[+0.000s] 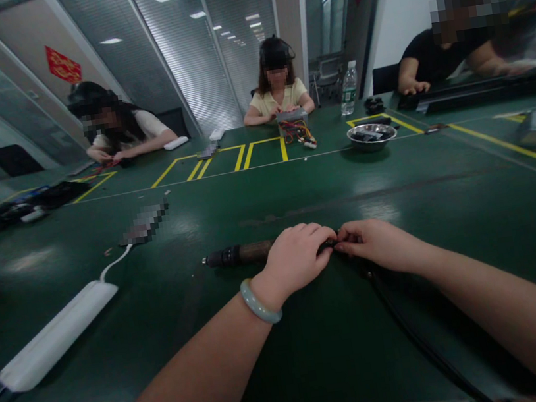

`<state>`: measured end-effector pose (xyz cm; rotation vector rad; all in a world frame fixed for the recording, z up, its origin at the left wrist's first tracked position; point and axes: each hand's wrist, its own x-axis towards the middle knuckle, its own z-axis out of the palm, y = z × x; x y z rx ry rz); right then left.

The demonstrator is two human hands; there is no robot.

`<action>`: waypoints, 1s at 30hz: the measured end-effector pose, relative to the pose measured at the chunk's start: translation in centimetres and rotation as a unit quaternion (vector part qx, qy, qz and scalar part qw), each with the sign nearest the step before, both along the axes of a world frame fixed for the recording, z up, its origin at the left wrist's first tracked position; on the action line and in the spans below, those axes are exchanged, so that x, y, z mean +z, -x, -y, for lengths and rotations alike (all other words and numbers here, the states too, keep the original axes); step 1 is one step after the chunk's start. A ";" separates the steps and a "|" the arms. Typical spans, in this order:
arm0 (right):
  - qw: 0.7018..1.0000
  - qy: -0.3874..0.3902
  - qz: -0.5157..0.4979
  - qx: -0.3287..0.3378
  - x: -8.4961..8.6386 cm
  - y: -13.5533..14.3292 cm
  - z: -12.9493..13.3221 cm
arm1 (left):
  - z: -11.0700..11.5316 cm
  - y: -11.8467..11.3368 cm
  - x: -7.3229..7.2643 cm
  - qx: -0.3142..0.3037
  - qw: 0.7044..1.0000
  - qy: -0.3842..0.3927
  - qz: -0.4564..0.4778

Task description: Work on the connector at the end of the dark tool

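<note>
An electric screwdriver [250, 253] with a dark body lies on the green table, its tip pointing left. My left hand [298, 253], with a pale bangle [261, 302] at the wrist, is closed around its rear part. Against that rear end, my right hand [376, 243] pinches what looks like the end of a black cable [411, 334]. The fingertips of both hands nearly meet, hiding the joint between cable and screwdriver. From beneath my right hand the cable runs down to the table's front edge.
To the left lies a white power strip [60, 336], wired to a blurred phone-like device [145, 223]. A metal bowl [372, 136] holding dark items and a water bottle [349, 90] stand beyond my hands. Several people sit across the table [211, 362]; one handles a grey box [292, 118] with coloured wires.
</note>
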<state>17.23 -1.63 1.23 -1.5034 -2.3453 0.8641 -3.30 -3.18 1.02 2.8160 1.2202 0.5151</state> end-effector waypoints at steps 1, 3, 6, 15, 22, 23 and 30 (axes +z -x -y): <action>1.000 -0.002 0.000 0.000 0.0 0.0 0.0 | 0.0 0.0 0.0 0.001 1.000 -0.001 0.000; 1.000 -0.005 -0.001 0.000 -0.1 0.0 -0.1 | 0.1 0.0 0.1 0.003 1.000 -0.001 -0.003; 1.000 -0.004 -0.008 0.003 -0.2 0.0 -0.1 | 0.2 0.0 0.3 0.010 1.000 0.001 -0.005; 1.000 0.004 -0.012 0.004 -0.1 -0.1 0.0 | 0.1 0.1 0.3 0.002 1.000 0.007 0.009; 1.000 0.001 -0.011 0.007 -0.1 -0.1 -0.1 | 0.1 0.1 0.2 -0.003 1.000 0.007 0.014; 1.000 0.000 -0.012 0.008 -0.1 -0.1 -0.1 | 0.1 0.1 0.2 -0.003 1.000 0.007 0.014; 1.000 -0.005 -0.015 0.008 -0.3 -0.1 -0.1 | 0.0 0.1 0.2 -0.005 1.000 0.006 0.008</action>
